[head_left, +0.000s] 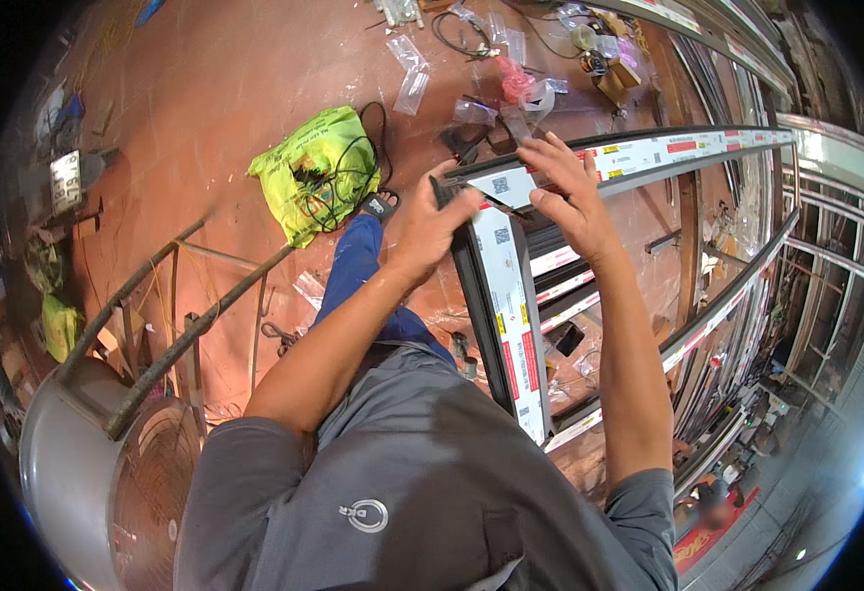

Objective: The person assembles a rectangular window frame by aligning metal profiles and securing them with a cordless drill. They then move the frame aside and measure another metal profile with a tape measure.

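Observation:
A long metal frame [503, 286], dark at the sides and covered with white and red printed film, stands in front of me. Its near-left corner shows a slanted joint with a dark gap between two profiles. My left hand [430, 222] is wrapped round the outer end of that corner, thumb on top. Just right of the joint, my right hand [572, 202] is over the top profile [649, 150], fingers apart and slightly blurred. Whether its fingertips touch the film I cannot tell. My palms hide part of the corner.
A yellow-green bag [319, 172] with a black cable lies on the reddish floor to the left. A metal-legged rack [200, 325] and a large grey drum fan [107, 483] stand lower left. Plastic scraps [410, 77] litter the far floor. Stacked profiles [737, 335] fill the right.

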`<state>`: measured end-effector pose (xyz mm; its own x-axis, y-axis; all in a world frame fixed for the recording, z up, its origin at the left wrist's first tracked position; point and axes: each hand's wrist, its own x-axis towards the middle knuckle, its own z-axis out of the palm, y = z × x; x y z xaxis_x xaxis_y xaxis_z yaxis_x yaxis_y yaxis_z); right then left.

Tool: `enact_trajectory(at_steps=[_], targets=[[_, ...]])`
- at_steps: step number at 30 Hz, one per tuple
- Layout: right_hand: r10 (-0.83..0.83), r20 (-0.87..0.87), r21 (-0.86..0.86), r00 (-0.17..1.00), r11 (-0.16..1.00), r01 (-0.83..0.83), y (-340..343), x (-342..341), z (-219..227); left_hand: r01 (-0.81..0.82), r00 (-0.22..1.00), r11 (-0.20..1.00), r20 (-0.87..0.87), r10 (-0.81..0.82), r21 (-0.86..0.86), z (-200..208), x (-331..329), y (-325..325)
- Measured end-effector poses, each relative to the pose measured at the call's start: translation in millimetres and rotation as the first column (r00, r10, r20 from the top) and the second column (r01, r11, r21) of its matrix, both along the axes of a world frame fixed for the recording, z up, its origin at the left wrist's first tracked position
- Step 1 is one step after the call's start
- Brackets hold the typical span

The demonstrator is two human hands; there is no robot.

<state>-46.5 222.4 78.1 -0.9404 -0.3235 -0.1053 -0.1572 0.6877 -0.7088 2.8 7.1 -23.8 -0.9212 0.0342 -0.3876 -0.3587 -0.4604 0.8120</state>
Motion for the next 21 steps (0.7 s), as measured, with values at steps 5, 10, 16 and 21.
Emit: enact_trajectory(at_steps=[5, 10, 16, 21], targets=[[-0.534, 0.156, -0.719, 0.831, 0.515, 0.466, 23, 56, 26, 0.028, 0.981, 0.997, 0.191, -0.04, 0.069, -4, -3, -33], [-0.856, -0.066, -0.562, 0.513, 0.456, 0.69, 79, 226, 39, 0.051, 0.986, 0.991, 0.149, -0.069, 0.124, 2, -18, -45], [-0.943, 0.293, -0.68, -0.159, -0.322, 0.659, 106, 461, 31, 0.27, 0.963, 0.951, 0.05, -0.265, -0.152, -19, -36, -54], [-0.854, 0.408, -0.836, -0.323, -0.491, 0.243, 56, 592, 17, 0.576, 0.782, 0.756, -0.06, -0.621, -0.312, -37, -76, -97]])
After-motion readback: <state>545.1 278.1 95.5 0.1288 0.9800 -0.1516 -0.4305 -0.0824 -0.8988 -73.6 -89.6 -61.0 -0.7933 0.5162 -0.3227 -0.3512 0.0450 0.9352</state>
